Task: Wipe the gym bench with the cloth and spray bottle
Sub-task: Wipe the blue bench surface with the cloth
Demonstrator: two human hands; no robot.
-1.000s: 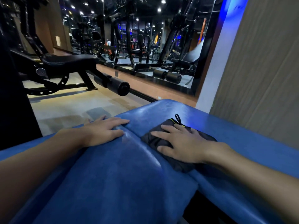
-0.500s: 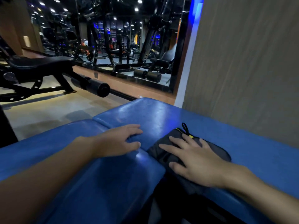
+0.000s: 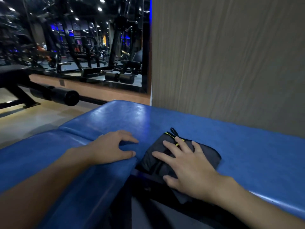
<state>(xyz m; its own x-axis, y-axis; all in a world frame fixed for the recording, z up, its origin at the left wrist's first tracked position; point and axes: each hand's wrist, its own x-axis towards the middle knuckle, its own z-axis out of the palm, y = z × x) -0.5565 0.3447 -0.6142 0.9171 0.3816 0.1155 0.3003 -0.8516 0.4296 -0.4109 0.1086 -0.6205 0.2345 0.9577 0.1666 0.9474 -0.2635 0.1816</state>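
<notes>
Blue bench [image 3: 165, 116] fills the lower frame. At lower centre the right hand [image 3: 186, 164] presses the dark cloth [image 3: 209, 154] flat with spread fingers, for wiping. The left hand [image 3: 112, 147], holding nothing, rests beside it, probably for support. No spray bottle shows.

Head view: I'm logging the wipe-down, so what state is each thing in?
cloth: folded, flat on the bench, pressed under the right grip.
right grip: open, fingers spread on the cloth.
left grip: open, resting on the bench padding, holding nothing.
bench: blue padding, glossy.
spray bottle: not in view.
</notes>
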